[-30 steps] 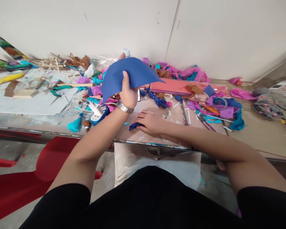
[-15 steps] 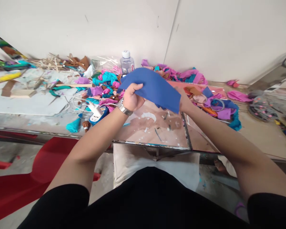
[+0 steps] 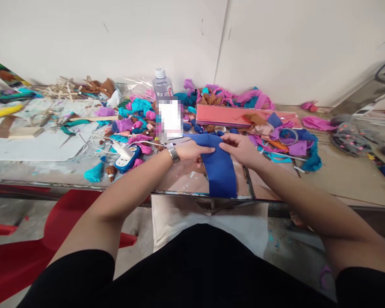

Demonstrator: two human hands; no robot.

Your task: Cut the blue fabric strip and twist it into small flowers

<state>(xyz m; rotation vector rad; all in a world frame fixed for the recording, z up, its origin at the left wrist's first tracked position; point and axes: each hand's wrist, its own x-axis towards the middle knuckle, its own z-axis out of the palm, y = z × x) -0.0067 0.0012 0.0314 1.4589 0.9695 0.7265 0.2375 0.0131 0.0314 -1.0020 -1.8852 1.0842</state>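
Between my two hands is a strip of blue crepe-like sheet (image 3: 220, 171), bent over so that one end hangs toward the table's front edge. My left hand (image 3: 192, 150), with a metal watch (image 3: 173, 153) at its wrist, pinches the strip's left side, thumb on top. My right hand (image 3: 239, 149) grips the upper right edge between thumb and fingers. Behind the left hand stands a phone-like thing with a blurred white screen (image 3: 170, 117). Which material the sheet is I cannot tell for sure.
A clear bottle (image 3: 162, 83) stands at the back among colourful scraps (image 3: 141, 107). Pink-red sheets (image 3: 220, 115) lie behind my hands. A blue power strip (image 3: 128, 159) with a white plug sits left, a tape roll (image 3: 288, 136) right. A red chair (image 3: 64, 218) is below left.
The blue sheet has come down from a raised, arched position and now hangs bent toward me. My hands have moved closer together, and the phone-like thing behind is uncovered.
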